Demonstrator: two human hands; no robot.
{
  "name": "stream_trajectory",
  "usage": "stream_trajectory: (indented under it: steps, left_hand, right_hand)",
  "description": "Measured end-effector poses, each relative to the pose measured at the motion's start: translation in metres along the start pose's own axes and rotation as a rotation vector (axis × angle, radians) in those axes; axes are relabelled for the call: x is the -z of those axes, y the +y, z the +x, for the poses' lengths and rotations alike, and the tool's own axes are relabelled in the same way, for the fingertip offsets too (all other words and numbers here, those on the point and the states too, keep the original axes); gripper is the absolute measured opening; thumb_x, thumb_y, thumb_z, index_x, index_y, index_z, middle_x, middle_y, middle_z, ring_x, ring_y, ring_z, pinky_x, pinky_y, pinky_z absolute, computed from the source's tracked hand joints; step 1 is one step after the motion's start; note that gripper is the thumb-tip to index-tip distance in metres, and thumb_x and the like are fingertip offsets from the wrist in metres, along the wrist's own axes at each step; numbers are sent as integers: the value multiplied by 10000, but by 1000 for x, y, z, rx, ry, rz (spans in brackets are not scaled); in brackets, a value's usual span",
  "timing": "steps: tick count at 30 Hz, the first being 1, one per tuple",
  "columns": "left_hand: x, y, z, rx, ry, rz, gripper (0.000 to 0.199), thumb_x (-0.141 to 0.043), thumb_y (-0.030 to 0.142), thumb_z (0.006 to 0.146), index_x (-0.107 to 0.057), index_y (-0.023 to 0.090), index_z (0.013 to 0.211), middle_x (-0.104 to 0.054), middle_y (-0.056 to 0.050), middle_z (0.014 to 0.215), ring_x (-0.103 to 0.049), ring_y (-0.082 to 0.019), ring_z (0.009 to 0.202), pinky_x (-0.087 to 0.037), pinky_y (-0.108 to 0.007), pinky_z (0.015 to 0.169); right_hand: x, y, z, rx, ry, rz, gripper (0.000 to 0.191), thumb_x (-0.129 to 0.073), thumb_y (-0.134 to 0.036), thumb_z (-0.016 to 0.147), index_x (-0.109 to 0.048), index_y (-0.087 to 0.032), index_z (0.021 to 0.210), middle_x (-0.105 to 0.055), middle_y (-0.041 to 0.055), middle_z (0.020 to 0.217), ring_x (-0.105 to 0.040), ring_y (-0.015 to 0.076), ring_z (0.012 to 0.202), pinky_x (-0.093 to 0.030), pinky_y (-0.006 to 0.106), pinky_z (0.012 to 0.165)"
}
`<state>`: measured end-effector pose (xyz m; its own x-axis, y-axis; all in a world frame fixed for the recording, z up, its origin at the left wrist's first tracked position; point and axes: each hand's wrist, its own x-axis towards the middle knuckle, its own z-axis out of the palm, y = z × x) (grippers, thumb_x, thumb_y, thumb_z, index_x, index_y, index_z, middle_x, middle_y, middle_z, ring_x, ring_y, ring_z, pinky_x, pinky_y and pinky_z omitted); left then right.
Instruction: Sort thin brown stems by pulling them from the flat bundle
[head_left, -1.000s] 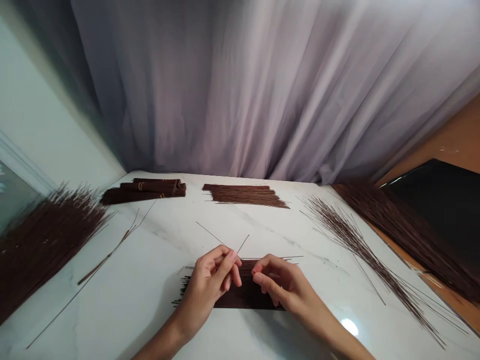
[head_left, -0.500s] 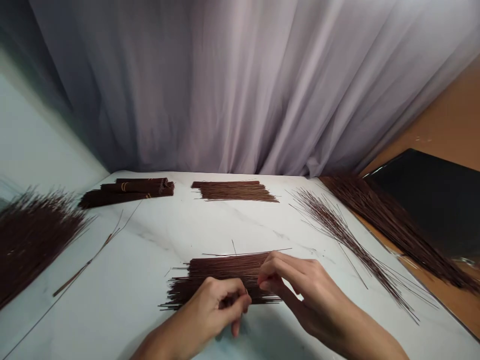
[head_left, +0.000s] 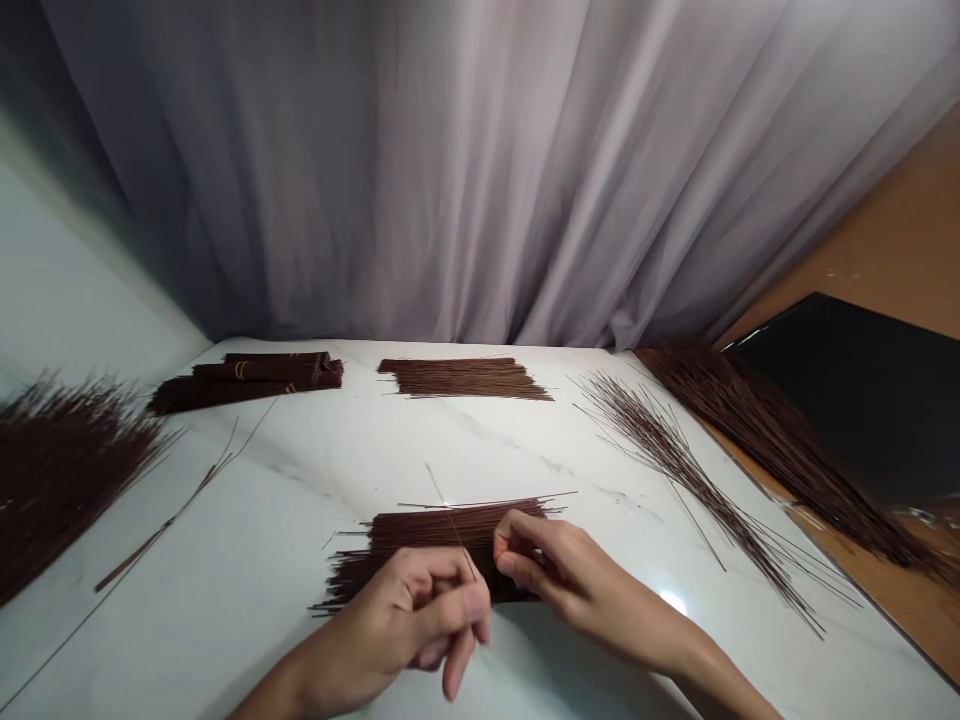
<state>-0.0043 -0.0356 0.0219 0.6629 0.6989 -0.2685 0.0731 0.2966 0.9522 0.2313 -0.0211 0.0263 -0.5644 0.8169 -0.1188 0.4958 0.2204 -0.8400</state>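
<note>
My left hand (head_left: 431,612) is closed in a pinch at the front of the table. Between its thumb and forefinger is a thin brown stick (head_left: 454,522), which slants up and away to the left. My right hand (head_left: 559,568) is beside it, fingertips pressed together over the right part of a pile of dark brown sticks (head_left: 431,528). What those fingertips hold, if anything, is hidden. The pile lies crosswise under both hands, its left ends uneven, with a loose stick along its far edge.
Tied dark bundles (head_left: 259,372) and a flat row of sticks (head_left: 469,378) lie at the table's back. A bushy heap (head_left: 67,470) fills the left. Loose sticks (head_left: 690,470) spread at right, beside a longer bunch (head_left: 780,450) near a black panel (head_left: 855,400). A grey curtain (head_left: 450,170) hangs behind.
My left hand has turned and shifted slightly left, and the stick in its pinch now stands out clearly. My right hand has moved left and a little lower, closer to the left.
</note>
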Motion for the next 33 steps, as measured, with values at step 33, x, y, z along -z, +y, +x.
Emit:
stream_trajectory:
  steps: [33]
  left_hand:
    - [0, 4, 4, 5, 90, -105, 333, -527, 422, 1008, -580, 174, 794, -500, 55, 502, -240, -85, 471, -205, -222, 479]
  right_hand:
    - [-3, 3, -5, 97, 63, -177, 191, -405, -317, 1071, -519, -225, 948, -600, -5, 818, -482, 130, 670, -393, 229, 606]
